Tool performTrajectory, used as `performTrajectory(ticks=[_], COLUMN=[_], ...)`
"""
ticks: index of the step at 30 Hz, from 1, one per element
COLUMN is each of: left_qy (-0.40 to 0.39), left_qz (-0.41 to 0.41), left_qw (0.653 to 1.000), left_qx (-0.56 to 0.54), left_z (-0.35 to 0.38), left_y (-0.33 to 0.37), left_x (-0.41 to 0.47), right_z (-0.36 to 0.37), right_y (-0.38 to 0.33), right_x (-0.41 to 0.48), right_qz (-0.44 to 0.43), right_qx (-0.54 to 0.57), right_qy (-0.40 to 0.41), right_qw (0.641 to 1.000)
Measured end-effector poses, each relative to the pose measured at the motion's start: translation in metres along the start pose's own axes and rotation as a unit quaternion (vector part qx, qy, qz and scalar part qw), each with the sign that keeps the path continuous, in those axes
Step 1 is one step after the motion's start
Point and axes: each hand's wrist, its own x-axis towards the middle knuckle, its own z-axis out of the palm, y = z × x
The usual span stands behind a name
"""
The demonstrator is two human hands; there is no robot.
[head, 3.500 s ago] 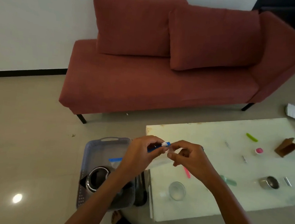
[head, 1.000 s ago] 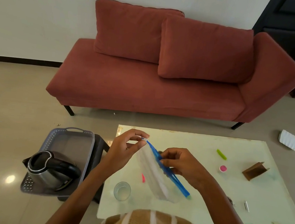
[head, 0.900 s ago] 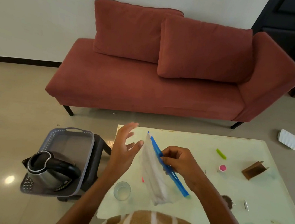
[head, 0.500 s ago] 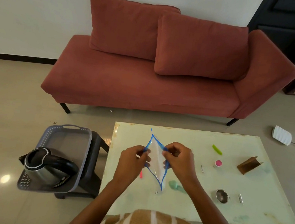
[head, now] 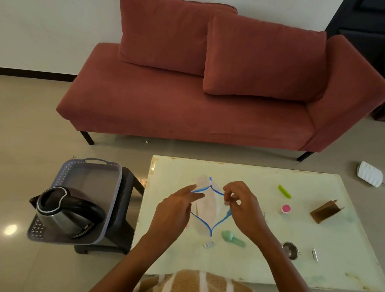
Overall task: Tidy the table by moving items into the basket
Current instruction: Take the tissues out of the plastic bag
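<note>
A clear zip bag (head: 206, 207) with a blue rim hangs over the pale glass table (head: 245, 262), its mouth pulled open into a diamond. My left hand (head: 175, 210) pinches the left side of the rim with its fingertips. My right hand (head: 241, 206) pinches the right side with curled fingers. The grey-lilac basket (head: 91, 182) stands on a black stool left of the table, and a steel kettle (head: 66, 210) lies in its near end.
On the table lie a mint green object (head: 232, 238), a small white piece (head: 208, 244), a steel cup (head: 290, 249), a metal clip (head: 314, 254), a pink cap (head: 285, 208), a green stick (head: 284, 191) and a brown card holder (head: 325, 210). A red sofa (head: 190, 112) stands behind.
My left hand let go of the bag, then took its rim again. Both hands lowered the bag over the table and pulled its mouth wider open.
</note>
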Motion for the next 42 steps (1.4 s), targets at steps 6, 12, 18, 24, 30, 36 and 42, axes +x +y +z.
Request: performTrajectory(ticks=[6, 12, 18, 24, 30, 36, 42], left_qy=[0.022, 0.016, 0.006, 0.006, 0.009, -0.015, 0.027], left_qz=[-0.002, -0.011, -0.007, -0.006, -0.008, -0.074, -0.177], left_qw=[1.000, 1.000, 1.000, 1.000, 1.000, 0.994, 0.941], left_qx=[-0.010, -0.010, -0.022, -0.011, -0.009, -0.077, -0.287], left_z=[0.011, 0.019, 0.018, 0.021, 0.026, 0.034, 0.032], left_y=[0.016, 0.033, 0.040, 0.038, 0.032, 0.023, 0.019], left_x=[-0.001, -0.004, -0.004, -0.004, -0.003, 0.000, 0.005], right_z=[0.010, 0.022, 0.024, 0.027, 0.026, 0.027, 0.028], right_y=[-0.006, -0.003, 0.004, 0.005, 0.008, 0.008, 0.005], right_x=[-0.008, -0.003, -0.002, -0.004, -0.004, -0.002, -0.005], right_qz=[-0.004, 0.071, 0.090, 0.117, 0.124, 0.131, 0.095], right_qx=[-0.171, -0.186, -0.170, -0.203, -0.134, 0.046, 0.075], right_qy=[0.008, 0.009, 0.016, 0.011, 0.031, 0.057, 0.052], right_qw=[0.985, 0.980, 0.981, 0.972, 0.983, 0.989, 0.991])
